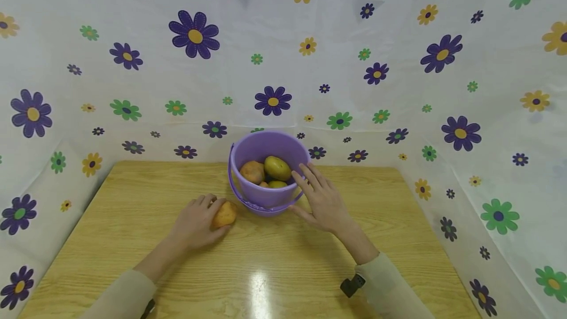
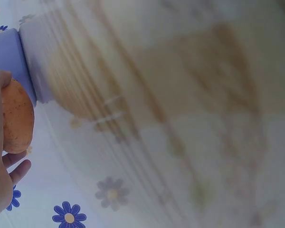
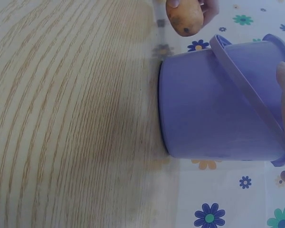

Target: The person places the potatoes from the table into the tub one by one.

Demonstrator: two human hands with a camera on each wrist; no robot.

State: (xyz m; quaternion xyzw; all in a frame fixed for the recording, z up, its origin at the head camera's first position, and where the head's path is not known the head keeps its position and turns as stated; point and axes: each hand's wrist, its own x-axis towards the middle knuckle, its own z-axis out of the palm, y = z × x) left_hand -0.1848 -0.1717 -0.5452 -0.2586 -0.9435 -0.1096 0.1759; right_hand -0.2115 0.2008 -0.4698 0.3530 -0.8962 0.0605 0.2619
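Note:
A potato (image 1: 224,214) is gripped in my left hand (image 1: 195,223), left of a purple bucket (image 1: 270,196). In the left wrist view the fingers and thumb wrap round the potato (image 2: 18,116); in the right wrist view it hangs above the table surface. Its skin is orange-brown with dark spots. My right hand (image 1: 325,201) is spread at the bucket's right rim, fingers extended; whether they touch the rim I cannot tell. Inside the bucket lie a brownish potato (image 1: 252,172), a yellow-green one (image 1: 277,168) and others partly hidden.
The bucket's purple handle (image 3: 247,85) hangs down over its front side. Beneath everything is a wood-grain table (image 1: 274,270), with light glare near its front. A white flowered sheet (image 1: 266,53) rises behind the bucket and along both sides.

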